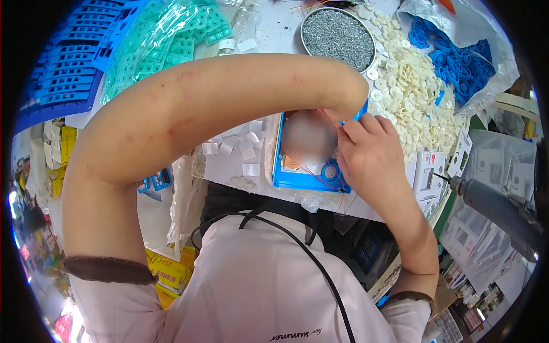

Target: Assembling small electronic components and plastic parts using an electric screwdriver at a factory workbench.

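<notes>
A shallow blue plastic casing (311, 182) lies on the table in front of me. Inside it are thin red wires, a blue ring (330, 171) and a round area too blurred to make out. My left arm reaches across the table, and my left hand (345, 94) bends down at the casing's far right corner, its fingers mostly hidden. At the casing's right side, the fingers of my right hand (369, 146) are curled and pressed together close to the left hand. Whatever is between them cannot be seen.
Beyond the casing stands a round dish of small screws (337, 40). Cream plastic discs (412, 97) pile at the right, near a bag of blue rings (452, 57). Green square parts (183, 46) and blue panels (63, 57) sit far left. An electric screwdriver (486, 197) juts in from the right.
</notes>
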Available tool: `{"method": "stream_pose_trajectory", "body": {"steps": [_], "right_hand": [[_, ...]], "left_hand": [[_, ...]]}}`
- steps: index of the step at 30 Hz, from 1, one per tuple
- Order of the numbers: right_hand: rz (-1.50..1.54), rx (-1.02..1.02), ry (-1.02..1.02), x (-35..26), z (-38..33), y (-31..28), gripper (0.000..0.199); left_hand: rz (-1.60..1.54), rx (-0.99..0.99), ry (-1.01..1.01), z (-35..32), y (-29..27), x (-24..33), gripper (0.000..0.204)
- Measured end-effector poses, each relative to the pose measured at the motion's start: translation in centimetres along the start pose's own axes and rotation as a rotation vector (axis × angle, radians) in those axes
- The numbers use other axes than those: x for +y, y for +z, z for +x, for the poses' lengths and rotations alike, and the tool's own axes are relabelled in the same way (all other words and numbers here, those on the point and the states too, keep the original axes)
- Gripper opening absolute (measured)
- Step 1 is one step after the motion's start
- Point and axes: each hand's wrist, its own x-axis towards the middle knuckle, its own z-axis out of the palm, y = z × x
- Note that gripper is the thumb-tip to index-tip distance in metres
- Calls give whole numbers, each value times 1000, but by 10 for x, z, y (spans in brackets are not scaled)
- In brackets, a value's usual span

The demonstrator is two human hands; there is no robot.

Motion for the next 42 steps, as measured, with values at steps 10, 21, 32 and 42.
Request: {"method": "stream_pose_trajectory", "body": {"steps": [10,21,32,42], "right_hand": [[201,171,109,-1,-16,17,39],[200,120,142,-6,-17,12,41],[112,62,167,-16,-11,9,43],[313,140,176,-6,-18,12,44]], "left_hand": [[-92,173,69,-8,10,-12,13],[162,369,313,-26,23,-17,10],[117,348,232,-16,32,-8,14],[-258,892,90,-59,77,-14,17]]}}
